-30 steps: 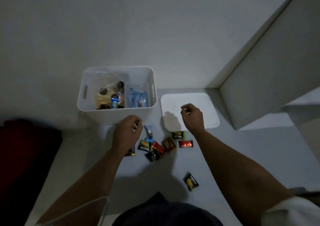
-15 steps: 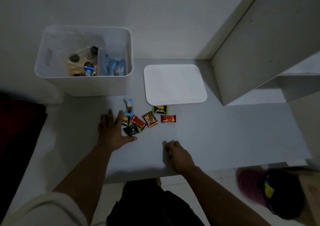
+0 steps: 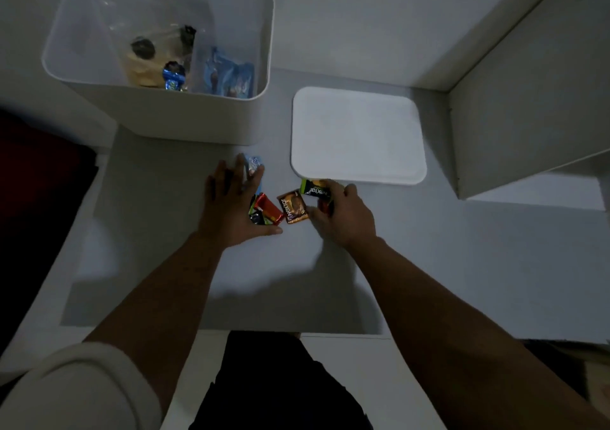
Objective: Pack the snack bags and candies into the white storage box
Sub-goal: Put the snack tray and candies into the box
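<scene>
The white storage box (image 3: 171,119) stands at the back left and holds a clear cookie bag (image 3: 148,56), a blue snack bag (image 3: 227,76) and a blue-wrapped candy (image 3: 173,79). Its lid (image 3: 356,136) lies flat to the right. In front of the box, my left hand (image 3: 231,208) rests flat with its fingers spread over a blue packet (image 3: 253,164) and a small pile with a red packet (image 3: 267,208). A brown Nextar packet (image 3: 293,207) lies between my hands. My right hand (image 3: 343,215) curls over a red candy packet (image 3: 324,206), and its fingertips touch a green Nextar packet (image 3: 315,188).
All of this sits on a grey mat (image 3: 148,264) whose front edge runs just before my lap. A white cabinet panel (image 3: 528,99) rises at the right, close to the lid. A dark red object (image 3: 39,198) lies left of the table.
My right hand moved from the mat's front edge up to the red and green packets. The left hand slid further over the pile. The view has moved closer to the table.
</scene>
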Action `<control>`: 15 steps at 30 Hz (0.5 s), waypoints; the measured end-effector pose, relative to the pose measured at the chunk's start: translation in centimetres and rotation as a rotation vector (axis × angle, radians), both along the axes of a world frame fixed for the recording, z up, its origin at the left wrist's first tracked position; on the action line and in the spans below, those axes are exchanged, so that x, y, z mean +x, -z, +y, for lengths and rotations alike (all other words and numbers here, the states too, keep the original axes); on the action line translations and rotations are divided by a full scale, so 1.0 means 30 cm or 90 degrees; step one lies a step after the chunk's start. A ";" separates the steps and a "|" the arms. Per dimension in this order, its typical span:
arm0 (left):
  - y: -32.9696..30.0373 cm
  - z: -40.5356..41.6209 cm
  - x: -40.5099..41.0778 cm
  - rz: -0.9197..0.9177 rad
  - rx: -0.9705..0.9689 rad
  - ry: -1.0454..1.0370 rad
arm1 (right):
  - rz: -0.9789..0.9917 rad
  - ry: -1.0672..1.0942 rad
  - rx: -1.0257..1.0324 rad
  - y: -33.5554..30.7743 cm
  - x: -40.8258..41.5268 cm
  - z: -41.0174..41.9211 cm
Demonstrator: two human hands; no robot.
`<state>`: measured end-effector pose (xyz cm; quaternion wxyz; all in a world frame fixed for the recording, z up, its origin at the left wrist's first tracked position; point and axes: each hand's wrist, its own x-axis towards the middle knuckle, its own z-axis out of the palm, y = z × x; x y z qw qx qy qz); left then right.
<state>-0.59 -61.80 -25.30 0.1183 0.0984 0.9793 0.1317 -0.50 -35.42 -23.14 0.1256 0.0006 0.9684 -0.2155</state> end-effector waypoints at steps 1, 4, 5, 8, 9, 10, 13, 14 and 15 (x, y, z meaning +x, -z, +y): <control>0.004 0.004 -0.007 0.004 0.000 0.012 | 0.010 -0.013 0.025 0.023 0.002 0.001; 0.017 0.009 -0.010 0.040 0.002 0.032 | 0.069 -0.036 0.054 0.081 0.022 0.007; 0.019 0.010 -0.004 0.057 0.003 0.035 | 0.089 -0.048 0.055 0.094 0.032 0.012; 0.027 0.008 0.042 0.095 0.011 0.056 | 0.139 -0.091 0.060 0.114 0.073 0.029; 0.030 0.007 0.063 0.103 0.014 0.060 | 0.155 -0.097 0.059 0.115 0.086 0.032; 0.036 0.005 0.083 0.110 0.018 0.058 | 0.168 -0.098 0.057 0.114 0.095 0.033; 0.048 0.005 0.121 0.122 0.033 0.048 | 0.178 -0.076 0.052 0.107 0.100 0.024; 0.049 0.006 0.122 0.125 0.031 0.051 | 0.183 -0.073 0.050 0.103 0.095 0.014; 0.048 0.007 0.119 0.126 0.024 0.057 | 0.194 -0.085 0.052 0.102 0.088 0.001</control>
